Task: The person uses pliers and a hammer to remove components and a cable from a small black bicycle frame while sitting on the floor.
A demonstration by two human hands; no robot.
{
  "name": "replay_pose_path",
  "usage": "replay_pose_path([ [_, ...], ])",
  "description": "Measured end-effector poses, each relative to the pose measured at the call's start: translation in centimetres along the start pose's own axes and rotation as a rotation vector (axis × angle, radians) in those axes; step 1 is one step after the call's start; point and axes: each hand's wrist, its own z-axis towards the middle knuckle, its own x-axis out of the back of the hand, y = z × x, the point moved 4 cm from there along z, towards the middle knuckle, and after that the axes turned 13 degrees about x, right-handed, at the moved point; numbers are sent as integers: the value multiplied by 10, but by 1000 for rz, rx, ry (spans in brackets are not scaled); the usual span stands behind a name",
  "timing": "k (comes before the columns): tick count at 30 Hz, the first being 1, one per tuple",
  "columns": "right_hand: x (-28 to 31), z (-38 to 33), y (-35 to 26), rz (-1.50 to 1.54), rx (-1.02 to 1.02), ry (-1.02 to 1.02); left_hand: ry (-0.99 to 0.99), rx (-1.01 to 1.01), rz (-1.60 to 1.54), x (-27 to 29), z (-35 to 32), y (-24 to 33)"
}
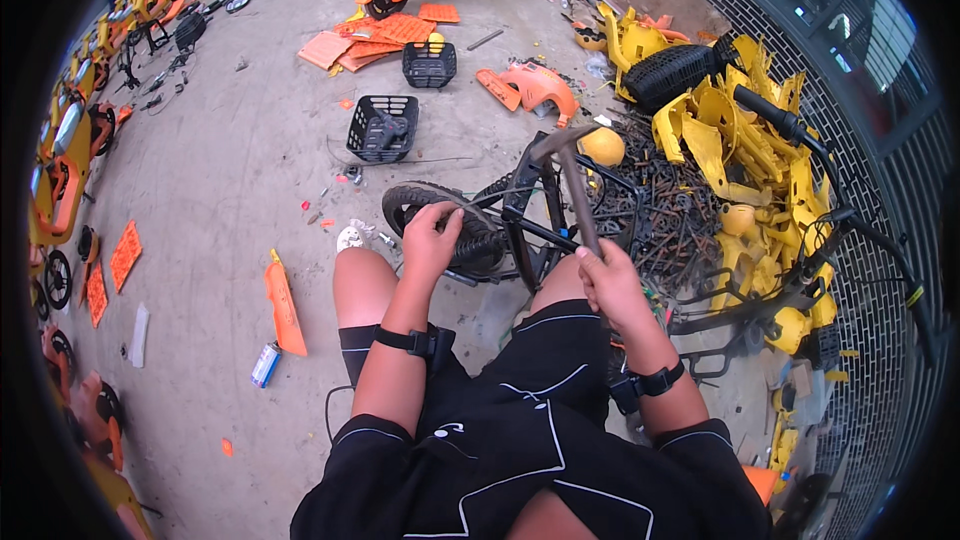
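With the right hand (608,280) fisted around a raised wooden-handled steel hammer (570,180), a glancing blow could strike the left hand (430,235), which pinches something on the small black rubber wheel (440,220) directly below the hammer's head.

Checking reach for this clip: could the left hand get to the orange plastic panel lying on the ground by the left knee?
Probably yes. The left hand rests on the small wheel, and open concrete lies between it and the orange panel.
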Motion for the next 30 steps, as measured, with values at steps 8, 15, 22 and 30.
replay_pose_path([
  [8, 25, -10, -81, -25, 577, 182, -35, -2, 8, -11, -1, 2],
  [15, 2, 2, 43, -796, 400, 6, -31, -18, 31, -25, 5, 1],
  [22, 18, -1, -23, 91, 21, 43, -39, -15, 30, -19, 3, -2],
  [30, 12, -5, -19, 86, 307, 157, -52, -1, 68, -22, 0, 6],
])
